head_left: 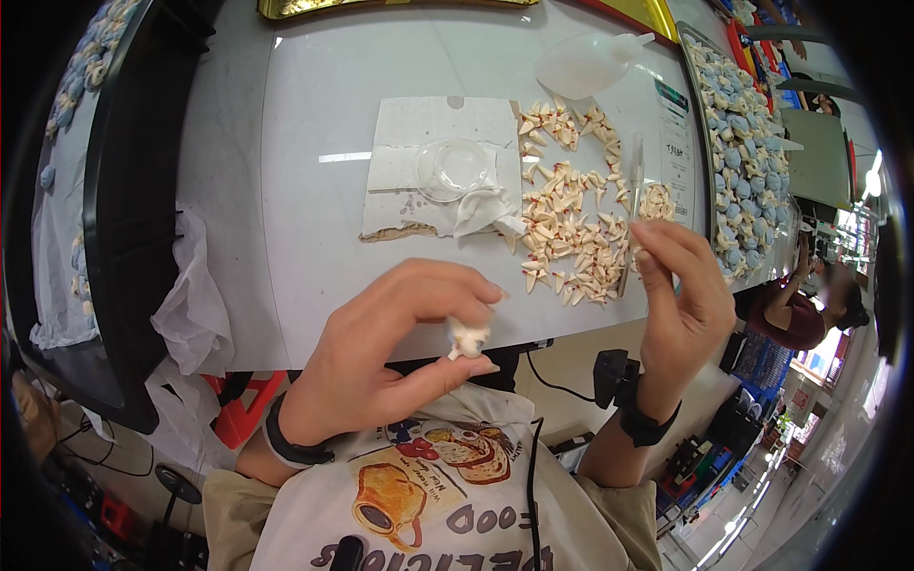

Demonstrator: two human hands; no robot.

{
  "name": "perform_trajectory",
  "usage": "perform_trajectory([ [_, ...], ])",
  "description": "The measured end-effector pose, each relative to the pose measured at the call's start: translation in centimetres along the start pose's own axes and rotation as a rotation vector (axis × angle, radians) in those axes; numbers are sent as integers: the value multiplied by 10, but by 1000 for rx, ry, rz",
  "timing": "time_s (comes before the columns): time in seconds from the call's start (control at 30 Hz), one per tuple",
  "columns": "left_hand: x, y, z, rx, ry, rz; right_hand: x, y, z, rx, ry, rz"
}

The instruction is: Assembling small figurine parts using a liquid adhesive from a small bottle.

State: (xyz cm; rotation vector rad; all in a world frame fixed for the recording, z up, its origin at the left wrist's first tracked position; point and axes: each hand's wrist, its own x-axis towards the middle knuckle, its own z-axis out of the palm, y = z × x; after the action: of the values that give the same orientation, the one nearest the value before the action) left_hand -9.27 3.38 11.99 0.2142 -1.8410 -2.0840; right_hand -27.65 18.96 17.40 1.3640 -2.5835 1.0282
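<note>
My left hand (400, 352) is closed, its thumb and fingers gripping a small cream-coloured figurine (469, 338) above the table's near edge. Raised at the right, my right hand (684, 300) has thumb and forefinger drawn together; whether something tiny sits between them I cannot make out. A slim, shiny strip (635, 181) lies on the table behind those fingertips. Many small pointed cream pieces with reddish ends (571, 233) are spread between the two hands and beyond. Left of them, a torn piece of white cardboard (400, 157) carries a clear round dish (449, 171) and a crumpled white tissue (486, 211).
A translucent squeeze bottle (586, 67) lies at the back. Along the right side, a tray (705, 124) is filled with blue and cream pieces. A black rack (124, 190) stands at the left with white plastic sheeting (193, 295) hanging near it. Another person (798, 314) is at the far right.
</note>
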Motion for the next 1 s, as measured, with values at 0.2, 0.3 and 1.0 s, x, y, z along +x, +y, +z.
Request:
perform_trajectory([
  [0.2, -2, 0, -4, 53, -42, 17, -17, 6, -21, 265, 65, 195],
  [0.3, 2, 2, -6, 135, -100, 86, -27, 13, -26, 439, 91, 236],
  [1.0, 2, 1, -7, 2, -31, -4, 0, -4, -19, 384, 112, 215],
])
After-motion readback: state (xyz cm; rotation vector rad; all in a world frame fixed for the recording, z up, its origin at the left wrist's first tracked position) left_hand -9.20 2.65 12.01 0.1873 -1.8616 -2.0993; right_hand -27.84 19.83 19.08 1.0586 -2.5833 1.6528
